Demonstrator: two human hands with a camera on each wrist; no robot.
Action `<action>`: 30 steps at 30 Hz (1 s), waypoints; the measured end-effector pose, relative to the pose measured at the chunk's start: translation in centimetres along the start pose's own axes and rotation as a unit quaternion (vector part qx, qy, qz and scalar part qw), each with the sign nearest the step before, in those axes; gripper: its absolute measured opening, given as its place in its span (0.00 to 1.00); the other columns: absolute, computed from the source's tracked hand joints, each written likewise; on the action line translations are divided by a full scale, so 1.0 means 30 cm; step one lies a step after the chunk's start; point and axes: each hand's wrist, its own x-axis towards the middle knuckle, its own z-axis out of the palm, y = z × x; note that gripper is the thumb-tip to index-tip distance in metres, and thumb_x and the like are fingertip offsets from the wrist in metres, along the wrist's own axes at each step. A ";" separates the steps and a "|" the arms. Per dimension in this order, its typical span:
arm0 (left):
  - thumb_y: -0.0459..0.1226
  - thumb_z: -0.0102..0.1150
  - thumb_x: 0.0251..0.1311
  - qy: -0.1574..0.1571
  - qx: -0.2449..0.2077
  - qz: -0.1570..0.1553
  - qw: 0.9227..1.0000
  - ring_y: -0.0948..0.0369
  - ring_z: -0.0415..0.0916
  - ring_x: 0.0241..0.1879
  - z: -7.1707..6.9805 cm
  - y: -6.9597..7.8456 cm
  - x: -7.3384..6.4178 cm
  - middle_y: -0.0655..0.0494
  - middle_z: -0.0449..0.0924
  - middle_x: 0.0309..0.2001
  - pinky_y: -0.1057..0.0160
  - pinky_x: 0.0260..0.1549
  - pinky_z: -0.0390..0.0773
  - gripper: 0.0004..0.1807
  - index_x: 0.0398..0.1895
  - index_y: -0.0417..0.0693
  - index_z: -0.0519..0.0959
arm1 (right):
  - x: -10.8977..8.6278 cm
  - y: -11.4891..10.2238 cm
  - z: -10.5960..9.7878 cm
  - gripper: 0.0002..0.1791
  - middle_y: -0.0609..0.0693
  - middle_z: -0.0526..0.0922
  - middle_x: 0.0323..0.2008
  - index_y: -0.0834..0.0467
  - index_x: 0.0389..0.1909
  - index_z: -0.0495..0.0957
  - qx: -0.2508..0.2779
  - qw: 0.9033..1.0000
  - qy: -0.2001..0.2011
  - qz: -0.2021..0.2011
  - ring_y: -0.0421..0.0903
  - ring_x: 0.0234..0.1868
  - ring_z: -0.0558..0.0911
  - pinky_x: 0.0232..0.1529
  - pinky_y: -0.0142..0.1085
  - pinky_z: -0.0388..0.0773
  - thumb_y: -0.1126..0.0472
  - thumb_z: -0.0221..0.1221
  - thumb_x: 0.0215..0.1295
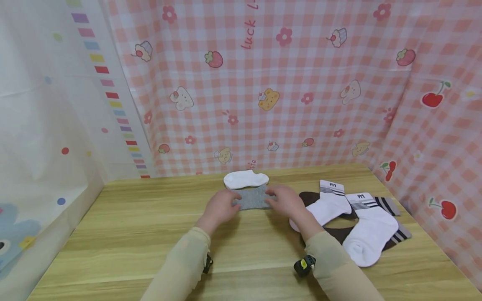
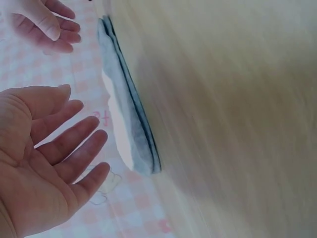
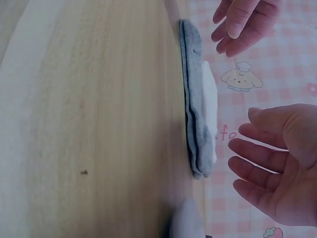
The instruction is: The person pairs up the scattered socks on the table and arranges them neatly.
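Hands (image 1: pixel 223 206) (image 1: pixel 287 202) flank crosswise grey sock (image 1: pixel 253 198), toe direction unclear.

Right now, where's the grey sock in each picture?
Head: the grey sock is near the middle, below centre.
Left wrist: the grey sock slants, left of the middle.
Right wrist: the grey sock runs up-and-down, right of the middle.
Shared landmark: the white sock behind it.

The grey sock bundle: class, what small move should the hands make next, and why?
Probably pinch the grey sock bundle by its ends with the left hand and right hand: the head view shows one hand at each end, while the wrist views show both apart from it.
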 end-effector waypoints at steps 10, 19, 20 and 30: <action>0.35 0.64 0.61 0.032 -0.022 -0.006 0.999 0.47 0.78 0.53 0.001 0.033 -0.021 0.44 0.83 0.50 0.50 0.56 0.73 0.15 0.49 0.37 0.82 | -0.030 0.000 -0.028 0.17 0.57 0.84 0.49 0.63 0.53 0.81 0.002 1.000 0.009 0.006 0.56 0.52 0.81 0.54 0.50 0.75 0.59 0.62 0.68; 0.36 0.64 0.62 0.052 -0.040 -0.013 0.998 0.47 0.79 0.52 0.003 0.072 -0.031 0.43 0.83 0.49 0.50 0.54 0.74 0.17 0.51 0.36 0.81 | -0.068 -0.006 -0.060 0.17 0.56 0.83 0.50 0.62 0.53 0.81 -0.002 1.000 0.029 0.005 0.56 0.53 0.80 0.55 0.51 0.75 0.59 0.63 0.67; 0.36 0.64 0.62 0.053 -0.040 -0.013 0.998 0.48 0.79 0.52 0.004 0.077 -0.032 0.43 0.83 0.50 0.50 0.54 0.75 0.17 0.52 0.36 0.81 | -0.072 -0.006 -0.064 0.17 0.56 0.83 0.50 0.62 0.53 0.81 -0.003 0.999 0.032 0.005 0.56 0.53 0.80 0.54 0.51 0.75 0.59 0.63 0.67; 0.38 0.68 0.59 0.115 0.015 0.030 0.993 0.50 0.81 0.48 0.011 0.131 -0.046 0.47 0.85 0.47 0.52 0.53 0.76 0.17 0.49 0.40 0.83 | -0.105 0.002 -0.095 0.15 0.57 0.83 0.48 0.62 0.51 0.82 -0.007 0.997 0.073 -0.014 0.56 0.50 0.80 0.51 0.52 0.76 0.60 0.64 0.66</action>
